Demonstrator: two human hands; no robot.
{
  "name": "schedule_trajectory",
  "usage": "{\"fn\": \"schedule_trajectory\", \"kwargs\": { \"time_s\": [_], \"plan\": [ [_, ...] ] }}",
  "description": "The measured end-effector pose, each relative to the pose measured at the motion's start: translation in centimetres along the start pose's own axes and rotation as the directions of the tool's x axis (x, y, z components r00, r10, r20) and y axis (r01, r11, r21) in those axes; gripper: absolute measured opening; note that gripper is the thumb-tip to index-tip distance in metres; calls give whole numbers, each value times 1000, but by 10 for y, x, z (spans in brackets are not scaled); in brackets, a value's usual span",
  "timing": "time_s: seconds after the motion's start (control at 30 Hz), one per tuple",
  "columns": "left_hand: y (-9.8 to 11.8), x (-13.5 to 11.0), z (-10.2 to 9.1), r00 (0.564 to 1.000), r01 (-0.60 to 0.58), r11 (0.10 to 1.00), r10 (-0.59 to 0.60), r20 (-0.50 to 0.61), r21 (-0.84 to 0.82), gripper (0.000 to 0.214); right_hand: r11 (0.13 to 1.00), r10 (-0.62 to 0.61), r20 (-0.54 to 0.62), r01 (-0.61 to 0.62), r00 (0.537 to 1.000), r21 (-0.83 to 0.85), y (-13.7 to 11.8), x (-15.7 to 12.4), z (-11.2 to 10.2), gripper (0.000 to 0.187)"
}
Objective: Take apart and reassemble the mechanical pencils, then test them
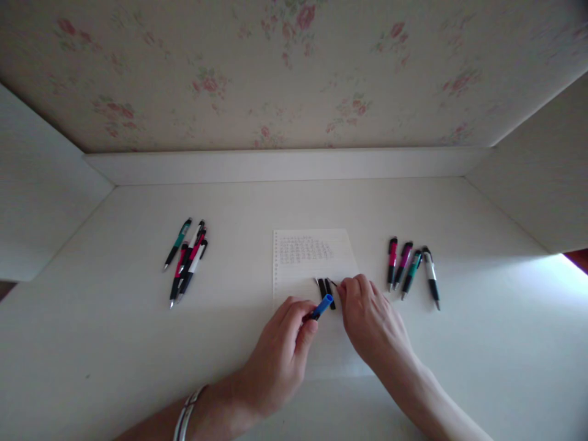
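Observation:
My left hand [282,349] is closed round a blue pen barrel [323,305], holding it over the lower part of a sheet of lined paper [312,257]. My right hand [367,318] pinches a thin dark part at its fingertips, just right of the barrel. Two small black pen parts [326,289] lie on the paper between the hands. What the right fingers hold is too small to name.
A cluster of several pens [188,260] lies on the white desk at the left. Another row of several pens [412,269] lies at the right. Desk side walls rise left and right, with a ledge and flowered wallpaper behind.

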State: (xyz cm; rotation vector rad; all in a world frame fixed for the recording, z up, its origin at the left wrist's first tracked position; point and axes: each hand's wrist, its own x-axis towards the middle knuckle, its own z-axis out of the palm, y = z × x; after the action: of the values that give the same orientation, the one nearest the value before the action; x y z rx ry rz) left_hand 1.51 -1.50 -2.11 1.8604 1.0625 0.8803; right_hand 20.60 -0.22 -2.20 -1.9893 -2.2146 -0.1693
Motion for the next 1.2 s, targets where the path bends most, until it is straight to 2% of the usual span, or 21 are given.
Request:
{"fn": "schedule_trajectory", "kwargs": {
  "time_s": [0.17,0.3,0.6,0.77,0.9,0.97,1.2],
  "plan": [
    [1,1,-1,1000,-8,1000,8,14,-22,16,959,91,19,-92,996,269,9,6,-2,33],
    [3,1,-3,1000,-10,999,11,25,-32,16,907,102,15,-99,995,410,9,6,-5,29],
    [4,3,-6,999,19,998,-17,49,-56,16,870,83,18,-81,996,487,9,8,-8,34],
    [6,3,-6,998,30,997,-26,59,-75,16,909,176,-2,-161,984,384,19,10,-7,31],
    [6,3,-6,996,51,996,-46,75,-71,15,959,160,118,-182,980,217,21,9,-8,36],
    [6,3,-7,996,52,997,-47,80,-64,16,971,153,171,-181,973,159,18,8,-12,33],
    [7,3,-6,994,69,996,-64,92,-48,17,973,232,319,-224,919,-60,9,2,-28,23]
  ]
}}
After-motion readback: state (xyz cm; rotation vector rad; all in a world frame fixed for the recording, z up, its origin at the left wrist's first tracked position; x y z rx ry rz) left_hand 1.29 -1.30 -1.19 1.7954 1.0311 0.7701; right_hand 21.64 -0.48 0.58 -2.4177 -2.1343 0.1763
